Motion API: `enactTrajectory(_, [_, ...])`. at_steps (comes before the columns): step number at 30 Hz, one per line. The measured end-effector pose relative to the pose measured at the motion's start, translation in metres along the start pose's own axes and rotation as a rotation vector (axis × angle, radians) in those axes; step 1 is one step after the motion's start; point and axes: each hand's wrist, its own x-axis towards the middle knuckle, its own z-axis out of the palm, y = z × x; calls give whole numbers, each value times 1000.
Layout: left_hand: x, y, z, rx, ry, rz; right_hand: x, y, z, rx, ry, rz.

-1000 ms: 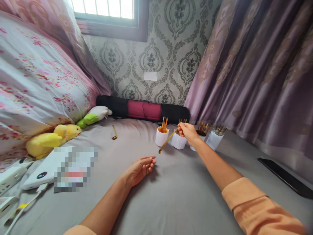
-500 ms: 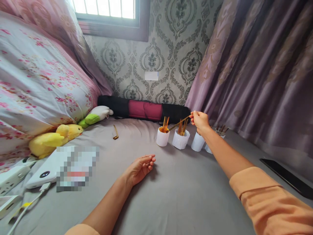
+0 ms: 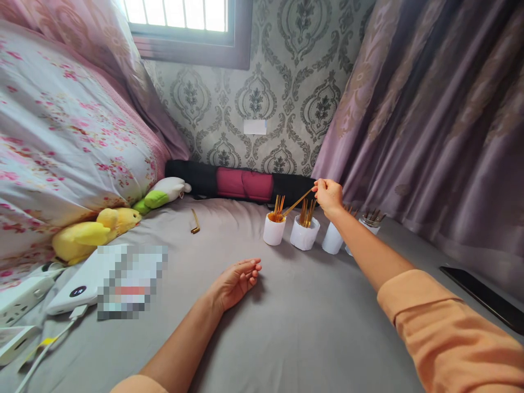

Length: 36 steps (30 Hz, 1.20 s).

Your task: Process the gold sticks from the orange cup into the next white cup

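My right hand [image 3: 328, 196] is raised above a row of small white cups and pinches one end of a thin golden stick [image 3: 297, 202]. The stick slants down to the left, its far end dipping into the leftmost white cup [image 3: 273, 230], which holds several orange-gold sticks. A second white cup [image 3: 304, 234] with more sticks stands beside it, and a third white cup [image 3: 331, 238] is partly behind my forearm. A glass jar [image 3: 365, 225] with sticks stands farthest right. My left hand [image 3: 236, 281] rests on the grey sheet with loosely curled fingers, holding nothing.
A small bent golden piece [image 3: 195, 221] lies on the grey sheet [image 3: 262, 327]. Yellow and green plush toys [image 3: 96, 229], a floral pillow, a white power bank [image 3: 77, 289] and a power strip sit at left. A black-and-red roll [image 3: 241, 183] lies by the wall. A dark phone [image 3: 483, 297] is at right.
My right hand has lifted from beside the cups to above them, swinging the golden stick up so its lower end now points into the leftmost cup. The left hand has stayed still.
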Motion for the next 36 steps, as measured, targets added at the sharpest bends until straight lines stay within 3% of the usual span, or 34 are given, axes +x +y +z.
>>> enactTrajectory(3, [0, 0, 1, -2, 8, -3, -1, -3, 6, -57, 53, -70])
enactTrajectory(9, [-1, 2, 2, 0, 6, -6, -5, -6, 16, -110, -26, -151])
enactTrajectory(36, [-2, 2, 4, 10, 25, -1, -30, -1, 45, -179, -343, -164])
